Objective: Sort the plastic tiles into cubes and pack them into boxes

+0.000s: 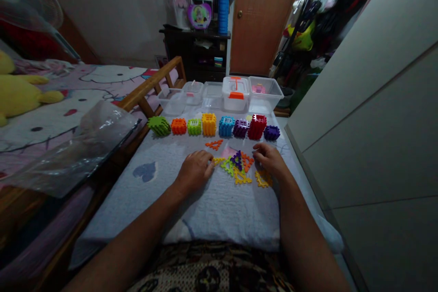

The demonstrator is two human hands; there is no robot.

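A pile of flat plastic triangle pieces [239, 166] in yellow, green, purple and orange lies on a white blanket [219, 210] between my hands. My left hand [195, 169] rests palm down at the pile's left side, fingers curled, fingertips touching a yellow piece [219, 160]. On the right side my right hand [270, 159] has its fingers bent over the pieces, beside a yellow triangle [263, 179]. One orange triangle [214, 144] lies apart, farther away. Behind it stands a row of several assembled coloured cubes [209, 124].
Clear plastic boxes [265, 92] and a white box with an orange handle [236, 93] stand behind the cubes. A wooden bed rail [150, 86] and a crumpled plastic bag [85, 141] are to the left. A pale cabinet wall [369, 123] is to the right.
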